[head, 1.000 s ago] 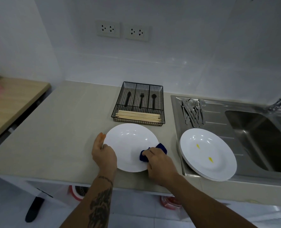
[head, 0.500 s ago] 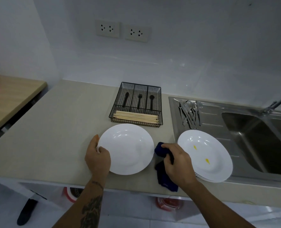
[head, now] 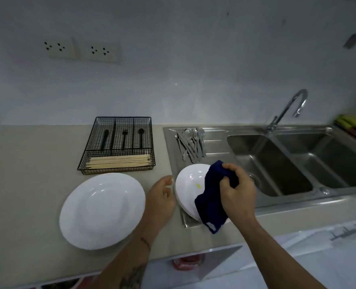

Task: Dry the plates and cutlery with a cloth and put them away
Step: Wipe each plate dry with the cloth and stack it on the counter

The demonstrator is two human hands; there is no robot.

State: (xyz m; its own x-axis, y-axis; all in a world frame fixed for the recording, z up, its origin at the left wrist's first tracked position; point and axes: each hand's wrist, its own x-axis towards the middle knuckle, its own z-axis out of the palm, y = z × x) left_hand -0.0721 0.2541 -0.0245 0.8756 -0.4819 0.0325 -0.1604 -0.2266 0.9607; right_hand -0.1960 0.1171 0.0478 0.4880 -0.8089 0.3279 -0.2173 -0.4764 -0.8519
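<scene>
A white plate point(head: 102, 209) lies alone on the beige counter. A stack of white plates point(head: 188, 186) with small yellow marks sits on the steel draining board point(head: 214, 142). My right hand point(head: 237, 192) grips a dark blue cloth point(head: 210, 207) that hangs over the right side of the stack. My left hand point(head: 161, 199) hovers with relaxed fingers just left of the stack, between the two plates, holding nothing. Several metal cutlery pieces point(head: 190, 146) lie piled at the back of the draining board.
A black wire cutlery tray point(head: 118, 142) with black utensils and wooden chopsticks stands behind the lone plate. A double sink point(head: 298, 163) with a curved tap point(head: 287, 109) is to the right. The counter's front edge runs just below the plates.
My left hand let go of the lone plate and moved right toward the stack. My right hand lifted the cloth off the counter and carried it over the stack. The view shifted right.
</scene>
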